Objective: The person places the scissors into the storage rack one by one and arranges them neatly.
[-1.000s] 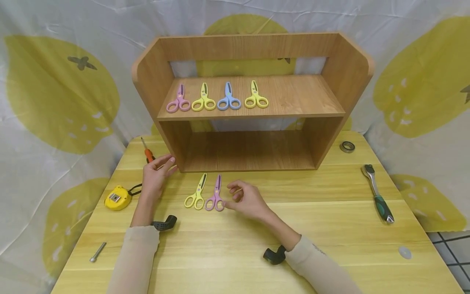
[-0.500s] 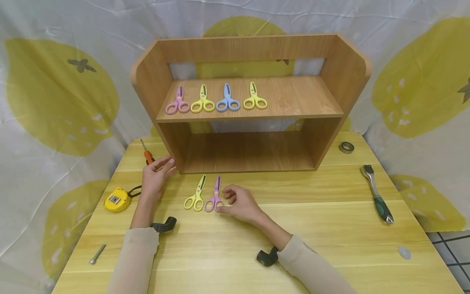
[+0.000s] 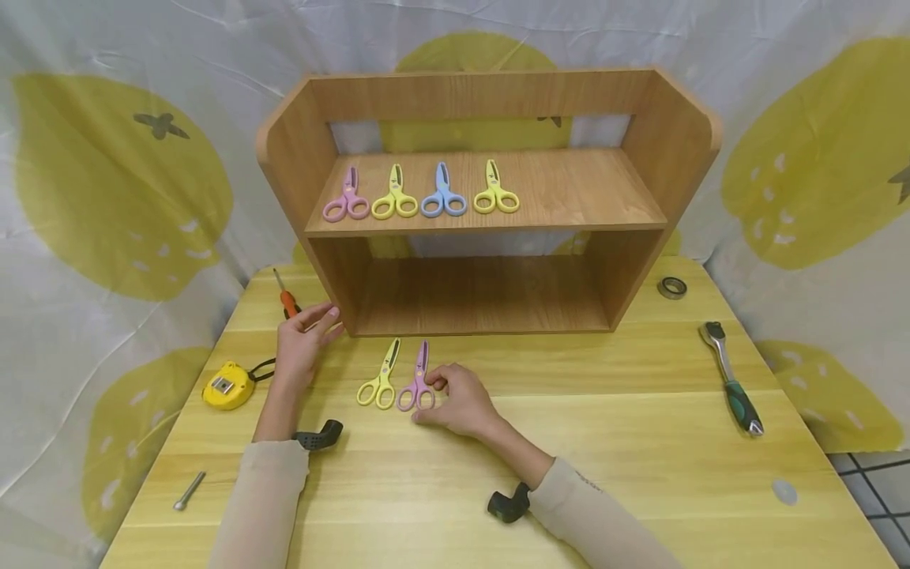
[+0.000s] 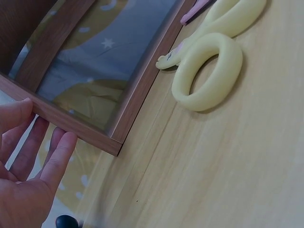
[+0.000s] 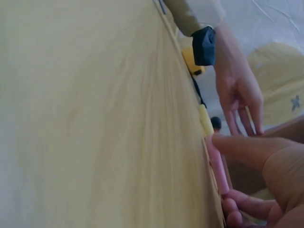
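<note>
My left hand (image 3: 297, 344) rests against the lower left side of the wooden shelf (image 3: 483, 229); in the left wrist view its fairly straight fingers touch the panel edge. In front of the shelf lie yellow scissors (image 3: 378, 386) and pink scissors (image 3: 418, 384), blades toward the shelf. My right hand (image 3: 462, 401) pinches the pink scissors by the handle, thumb at the near end and curled fingers on the right side. The right wrist view shows the pink handle (image 5: 217, 166) between thumb and fingers. These scissors still lie on the table.
On the upper board lie pink scissors (image 3: 346, 197), blue scissors (image 3: 443, 196) and two yellow ones. A tape measure (image 3: 227, 386), screwdriver (image 3: 287, 296) and bolt (image 3: 189, 490) lie left. A ratchet wrench (image 3: 732, 379), bearing (image 3: 671, 288) and clear disc (image 3: 785, 491) lie right.
My right hand has moved a little left and nearer, its thumb and fingers coming round the pink scissors' handle. The left hand has stayed at the shelf.
</note>
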The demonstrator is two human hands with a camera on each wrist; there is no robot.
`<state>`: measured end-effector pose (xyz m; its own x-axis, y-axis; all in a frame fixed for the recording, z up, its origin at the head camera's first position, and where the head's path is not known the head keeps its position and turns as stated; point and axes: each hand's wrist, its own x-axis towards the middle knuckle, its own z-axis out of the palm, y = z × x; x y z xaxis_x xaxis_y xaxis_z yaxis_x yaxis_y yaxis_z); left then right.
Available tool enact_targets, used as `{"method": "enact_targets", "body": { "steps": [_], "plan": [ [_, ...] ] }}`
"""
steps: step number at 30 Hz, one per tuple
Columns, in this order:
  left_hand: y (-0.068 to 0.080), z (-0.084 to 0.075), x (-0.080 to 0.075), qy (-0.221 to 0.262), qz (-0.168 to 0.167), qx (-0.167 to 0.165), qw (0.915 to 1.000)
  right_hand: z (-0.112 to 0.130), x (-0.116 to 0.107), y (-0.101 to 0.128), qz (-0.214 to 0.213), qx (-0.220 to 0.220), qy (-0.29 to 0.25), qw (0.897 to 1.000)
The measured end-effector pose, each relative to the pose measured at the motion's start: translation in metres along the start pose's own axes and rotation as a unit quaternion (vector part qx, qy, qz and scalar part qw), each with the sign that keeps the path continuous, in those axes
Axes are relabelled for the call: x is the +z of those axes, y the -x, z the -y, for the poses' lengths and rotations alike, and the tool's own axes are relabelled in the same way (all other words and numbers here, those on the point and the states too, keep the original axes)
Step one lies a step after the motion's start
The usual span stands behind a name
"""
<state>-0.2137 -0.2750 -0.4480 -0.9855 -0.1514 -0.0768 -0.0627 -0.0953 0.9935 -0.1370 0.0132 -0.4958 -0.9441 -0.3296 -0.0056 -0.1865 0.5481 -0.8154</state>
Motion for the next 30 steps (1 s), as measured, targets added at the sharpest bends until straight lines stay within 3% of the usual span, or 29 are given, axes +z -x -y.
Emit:
{"method": "enact_targets", "body": {
  "steps": [4,13,22,30],
  "plan": [
    [0.001,0.0,0.0,-0.005,0.0,-0.002,1.0,0.001,0.006,0.001,-0.015,0.01,0.036,0.999],
    [0.0,0.0,0.002,0.004,0.001,0.006,1.0,0.007,0.002,0.0,-0.043,0.039,0.027,0.998],
    [0.003,-0.002,0.003,-0.004,-0.003,-0.003,1.0,0.01,-0.009,0.002,-0.024,0.033,-0.042,0.998],
    [0.004,-0.003,0.002,-0.012,-0.015,-0.009,0.9998,0.012,-0.021,0.01,-0.005,0.045,-0.117,0.992]
  ]
}}
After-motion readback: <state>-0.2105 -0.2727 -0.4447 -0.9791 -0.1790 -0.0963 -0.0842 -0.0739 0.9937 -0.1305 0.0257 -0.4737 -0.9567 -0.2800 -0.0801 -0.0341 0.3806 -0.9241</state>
